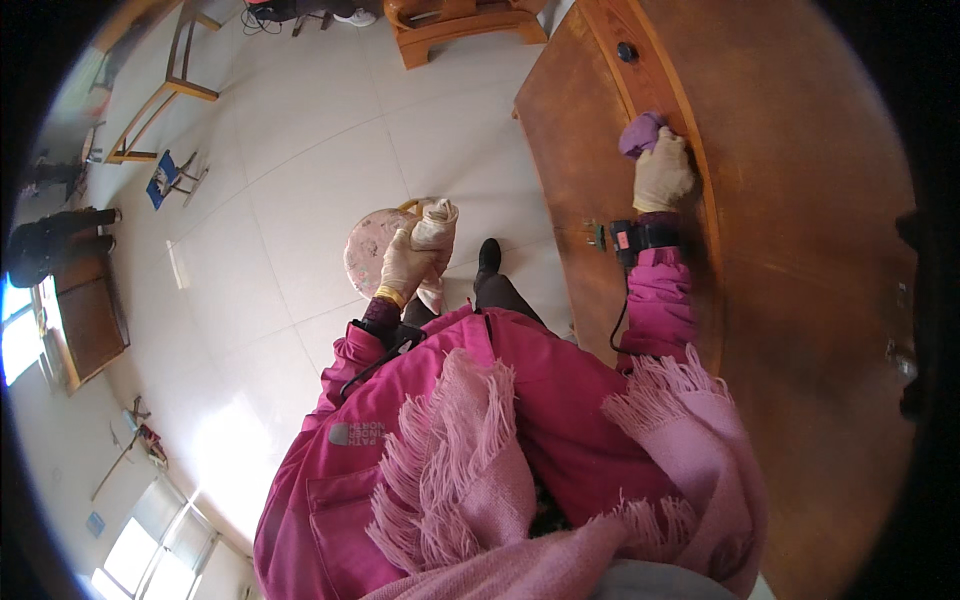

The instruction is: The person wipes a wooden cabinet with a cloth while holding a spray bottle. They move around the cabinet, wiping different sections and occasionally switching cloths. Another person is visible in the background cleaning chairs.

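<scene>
Floor point(270, 270): pale tiles w/ thin joints, L of the person & underfoot; bright glare lwr L.
Furniture point(800, 250): big brown wooden pc., fills R side; lighter wood strip point(690, 90) along its edge.
Seat point(465, 38): orange-brown wood, top ctr., partly cut off.
Jacket point(560, 400): magenta, worn by the person.
Scarf point(460, 460): pink, fringed ends over jacket front.
Stool point(370, 250): rnd. patterned pinkish top, partly hidden.
R hand point(662, 175): off-white glove, arm stretched fwd., fingers curled onto purple cloth point(640, 133).
L hand point(402, 262): off-white glove, fingers wrapped rnd. pale cloth point(436, 225), in front of body, over stool's R side in view; can't tell if touching it.
Pale cloth: bunched at top, loose end hanging below.
Purple cloth: wadded, against strip, just ahead of R knuckles.
Wrist unit point(628, 238): blk., strapped on R wrist, w/ cable.
Knob point(627, 52): dark, rnd., on strip, beyond purple cloth.
</scene>
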A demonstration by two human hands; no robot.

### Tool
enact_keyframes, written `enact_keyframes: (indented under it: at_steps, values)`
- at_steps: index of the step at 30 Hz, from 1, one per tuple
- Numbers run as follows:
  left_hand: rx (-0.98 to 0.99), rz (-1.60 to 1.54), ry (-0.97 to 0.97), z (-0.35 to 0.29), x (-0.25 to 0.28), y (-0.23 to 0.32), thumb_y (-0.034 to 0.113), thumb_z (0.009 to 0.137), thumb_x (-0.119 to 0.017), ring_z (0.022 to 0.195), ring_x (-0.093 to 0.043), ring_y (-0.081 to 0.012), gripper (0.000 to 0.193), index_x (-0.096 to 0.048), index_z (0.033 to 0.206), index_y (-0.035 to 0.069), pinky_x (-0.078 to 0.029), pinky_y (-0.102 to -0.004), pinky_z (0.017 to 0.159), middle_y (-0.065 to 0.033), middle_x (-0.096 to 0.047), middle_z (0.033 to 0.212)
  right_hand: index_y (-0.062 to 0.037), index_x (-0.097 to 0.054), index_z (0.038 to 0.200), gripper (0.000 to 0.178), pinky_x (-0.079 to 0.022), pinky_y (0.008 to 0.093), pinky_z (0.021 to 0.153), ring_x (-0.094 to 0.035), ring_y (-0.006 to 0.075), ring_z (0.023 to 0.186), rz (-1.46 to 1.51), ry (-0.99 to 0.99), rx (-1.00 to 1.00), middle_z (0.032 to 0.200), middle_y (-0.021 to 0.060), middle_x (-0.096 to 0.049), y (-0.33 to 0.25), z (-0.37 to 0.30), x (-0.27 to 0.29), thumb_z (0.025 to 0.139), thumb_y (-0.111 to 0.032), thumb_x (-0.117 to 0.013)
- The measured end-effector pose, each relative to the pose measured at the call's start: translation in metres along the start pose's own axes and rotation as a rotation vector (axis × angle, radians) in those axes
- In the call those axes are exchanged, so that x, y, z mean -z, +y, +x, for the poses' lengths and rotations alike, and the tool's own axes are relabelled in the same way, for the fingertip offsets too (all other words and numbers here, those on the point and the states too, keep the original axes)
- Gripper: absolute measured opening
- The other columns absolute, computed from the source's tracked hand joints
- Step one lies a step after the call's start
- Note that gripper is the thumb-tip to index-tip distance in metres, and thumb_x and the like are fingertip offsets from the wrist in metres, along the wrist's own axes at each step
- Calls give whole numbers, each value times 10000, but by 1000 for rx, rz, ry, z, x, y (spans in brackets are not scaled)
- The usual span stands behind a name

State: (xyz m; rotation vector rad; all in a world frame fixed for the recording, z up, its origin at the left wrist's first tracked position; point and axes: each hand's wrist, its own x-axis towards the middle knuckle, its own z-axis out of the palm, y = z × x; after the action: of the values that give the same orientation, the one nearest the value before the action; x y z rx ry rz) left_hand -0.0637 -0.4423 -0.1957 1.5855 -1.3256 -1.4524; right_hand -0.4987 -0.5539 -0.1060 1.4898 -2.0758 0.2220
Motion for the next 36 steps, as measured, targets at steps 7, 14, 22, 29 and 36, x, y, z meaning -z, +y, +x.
enact_keyframes:
  at_steps: [7,14,22,29,36]
  values:
    - [18,108,129,-3,-42,55,53,773,-737,1086,-704,-260,571,-586,1323,29,-549,-364,947,-149,-720,1147,-89,-661,1023,141,-605,456,644,-728,339,835,155,-329,53,966,133,-689,-17,-19,-33,969,-186,-574]
    - [102,1,27,17,-67,86,122,837,-766,1118,-693,-226,489,-592,1290,65,-539,-340,978,-73,-719,1158,-50,-589,1199,328,-573,494,820,-673,396,1038,365,-463,24,1144,185,-637,-15,-18,-29,894,-113,-690]
    - [-6,244,-55,26,-63,88,113,792,-756,1185,-650,-202,613,-547,1367,73,-511,-332,1048,-78,-673,1268,-52,-618,1213,363,-570,471,849,-674,378,1061,368,-478,24,1173,182,-649,-13,-18,-29,865,-92,-715]
    - [90,80,-20,30,-57,96,178,861,-719,1187,-642,-205,487,-604,1324,78,-505,-338,1046,-40,-680,1267,-44,-626,1178,285,-592,455,810,-685,364,1036,329,-496,40,1116,165,-661,-16,-15,-25,907,-116,-679]
    - [-359,488,-101,93,-49,14,286,946,-588,1315,-533,-162,400,-615,1322,153,-390,-370,1143,34,-649,1327,-33,-626,1175,310,-574,460,840,-671,376,1062,342,-479,15,1135,176,-659,-17,-15,-18,879,-94,-696]
